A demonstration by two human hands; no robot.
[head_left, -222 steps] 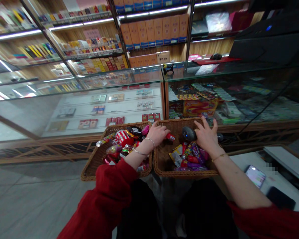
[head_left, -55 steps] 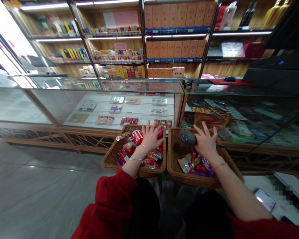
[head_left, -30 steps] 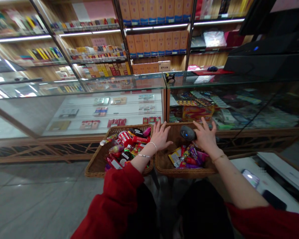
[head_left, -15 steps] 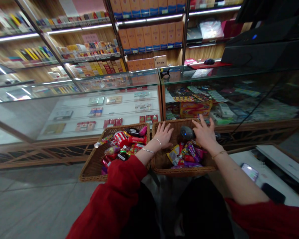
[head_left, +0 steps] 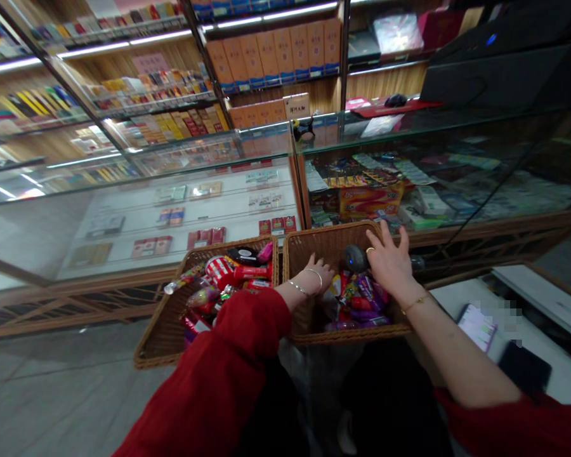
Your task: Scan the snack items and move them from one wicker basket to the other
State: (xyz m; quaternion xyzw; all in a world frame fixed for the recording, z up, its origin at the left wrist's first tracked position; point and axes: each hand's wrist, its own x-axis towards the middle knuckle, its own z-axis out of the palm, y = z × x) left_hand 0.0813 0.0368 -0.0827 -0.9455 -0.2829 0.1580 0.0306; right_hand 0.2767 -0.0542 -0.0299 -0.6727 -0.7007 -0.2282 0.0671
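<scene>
Glass display counter (head_left: 190, 162): reference unit. Wooden shelving (head_left: 171, 95) with lit white strips stands behind it; grey floor (head_left: 38, 381) lies in front.

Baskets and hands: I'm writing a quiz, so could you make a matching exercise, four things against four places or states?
1. left hand
2. right hand
3. striped tub
4. lit phone

A. on the white surface
B. reaching into the right basket
C. holding a dark handheld device
D. in the left basket

Pairs: 1-B, 2-C, 3-D, 4-A.
</scene>
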